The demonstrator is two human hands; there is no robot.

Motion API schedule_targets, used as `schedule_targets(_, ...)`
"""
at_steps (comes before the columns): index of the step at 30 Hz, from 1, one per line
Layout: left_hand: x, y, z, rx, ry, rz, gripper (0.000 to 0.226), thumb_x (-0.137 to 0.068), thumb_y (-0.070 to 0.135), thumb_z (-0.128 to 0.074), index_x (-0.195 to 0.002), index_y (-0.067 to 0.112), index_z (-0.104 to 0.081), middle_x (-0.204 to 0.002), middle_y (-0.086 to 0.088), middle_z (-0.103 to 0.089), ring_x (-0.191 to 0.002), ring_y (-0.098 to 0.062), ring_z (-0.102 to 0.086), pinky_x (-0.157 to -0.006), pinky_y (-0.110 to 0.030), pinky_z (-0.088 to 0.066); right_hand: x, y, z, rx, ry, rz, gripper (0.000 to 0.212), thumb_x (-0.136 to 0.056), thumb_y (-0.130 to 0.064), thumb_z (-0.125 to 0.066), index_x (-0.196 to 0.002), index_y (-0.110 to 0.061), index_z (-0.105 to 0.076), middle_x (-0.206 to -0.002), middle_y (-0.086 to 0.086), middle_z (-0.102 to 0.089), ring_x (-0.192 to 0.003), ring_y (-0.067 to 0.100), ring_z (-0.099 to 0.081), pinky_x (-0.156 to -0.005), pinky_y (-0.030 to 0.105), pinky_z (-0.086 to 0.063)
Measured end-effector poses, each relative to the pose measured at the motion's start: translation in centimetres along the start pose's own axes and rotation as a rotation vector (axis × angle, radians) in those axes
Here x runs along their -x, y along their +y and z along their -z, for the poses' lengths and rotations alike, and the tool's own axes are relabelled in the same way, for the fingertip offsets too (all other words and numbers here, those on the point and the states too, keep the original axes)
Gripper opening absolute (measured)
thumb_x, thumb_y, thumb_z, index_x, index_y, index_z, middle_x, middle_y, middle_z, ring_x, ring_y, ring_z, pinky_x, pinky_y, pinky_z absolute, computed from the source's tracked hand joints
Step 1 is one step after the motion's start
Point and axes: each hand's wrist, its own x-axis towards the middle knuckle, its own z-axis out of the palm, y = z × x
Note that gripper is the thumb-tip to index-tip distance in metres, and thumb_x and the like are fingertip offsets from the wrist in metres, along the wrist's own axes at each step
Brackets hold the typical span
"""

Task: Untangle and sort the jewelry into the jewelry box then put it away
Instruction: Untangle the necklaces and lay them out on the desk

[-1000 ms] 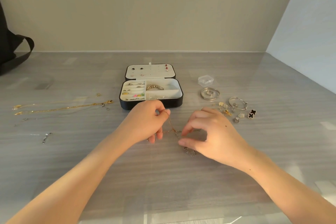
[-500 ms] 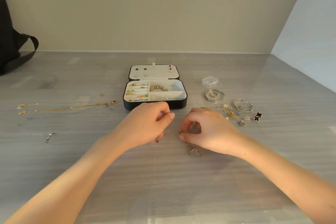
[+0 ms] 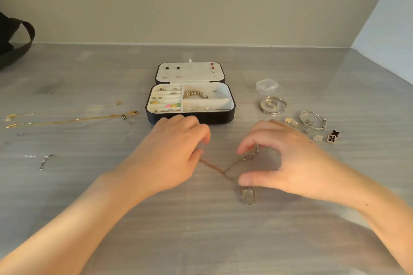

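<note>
Head view: chain (image 3: 212, 166), light, limp, snag-prone, lies on the table (image 3: 201, 230) before the box (image 3: 214, 118). Your left hand (image 3: 174, 154) pinches it; right hand (image 3: 290, 163) half-open, thumb pressing beside the pendant (image 3: 247, 195). Grip near the crossing.

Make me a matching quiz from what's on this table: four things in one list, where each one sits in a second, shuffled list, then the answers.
Things
1. beaded bracelet
2. long gold chain
3. clear tub
4. thin chain with pendant

Places
A. left of the jewelry box
B. between the left hand and the right hand
C. inside the jewelry box
D. right of the jewelry box

Pairs: 1-C, 2-A, 3-D, 4-B
</note>
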Motion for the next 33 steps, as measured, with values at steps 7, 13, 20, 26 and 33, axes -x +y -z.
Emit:
schedule_targets(7, 0.6, 0.8, 0.7, 0.263, -0.099, -0.039, 0.027, -0.078, 0.017, -0.046, -0.088, 0.029, -0.068, -0.090, 0.016, -0.057, -0.084, -0.004, -0.049, -0.075, -0.013, -0.034, 1.1, -0.8, -0.9, 0.046, -0.175, 0.052, 0.035, -0.068, -0.057, -0.070, -0.096, -0.038, -0.062, -0.085, -0.021, -0.052, -0.086, 0.000, -0.049, -0.075, 0.013, -0.038)
schedule_targets(13, 0.4, 1.3, -0.1, 0.319, -0.137, 0.011, 0.005, -0.084, 0.024, -0.064, -0.086, 0.028, -0.065, -0.078, 0.014, -0.050, -0.078, -0.004, -0.051, -0.064, -0.013, -0.038, 1.2, -1.1, -1.0, -0.002, -0.133, -0.014, 0.023, -0.071, -0.042, -0.061, -0.092, -0.037, -0.066, -0.081, -0.017, -0.053, -0.079, 0.006, -0.054, -0.069, 0.015, -0.040)
schedule_targets(20, 0.2, 1.2, -0.2, 0.305, -0.200, 0.011, 0.005, -0.088, 0.025, -0.057, -0.086, 0.026, -0.061, -0.076, 0.016, -0.046, -0.075, 0.008, -0.045, -0.066, -0.009, -0.034, 1.1, -0.7, -0.3, -0.084, -0.026, -0.077, 0.026, -0.076, -0.012, -0.066, -0.087, -0.036, -0.066, -0.077, -0.012, -0.055, -0.073, 0.010, -0.055, -0.062, 0.011, -0.037)
schedule_targets(26, 0.5, 1.7, -0.3, 0.265, -0.171, -0.001, 0.009, -0.090, 0.033, -0.052, -0.083, 0.030, -0.048, -0.076, 0.016, -0.044, -0.073, 0.001, -0.042, -0.070, -0.013, -0.033, 1.0, -0.6, -0.2, -0.124, -0.030, -0.125, 0.021, -0.076, -0.021, -0.059, -0.088, -0.034, -0.068, -0.079, -0.014, -0.057, -0.071, 0.007, -0.054, -0.062, 0.013, -0.039)
schedule_targets(33, 0.1, 2.2, -0.4, 0.369, -0.135, 0.029, 0.010, -0.089, 0.029, -0.056, -0.079, 0.031, -0.054, -0.069, 0.013, -0.050, -0.074, -0.005, -0.046, -0.062, -0.016, -0.036, 1.0, -0.8, 0.1, -0.135, -0.063, -0.129, 0.019, -0.078, -0.014, -0.062, -0.081, -0.032, -0.070, -0.076, -0.014, -0.058, -0.071, 0.008, -0.054, -0.061, 0.012, -0.037)
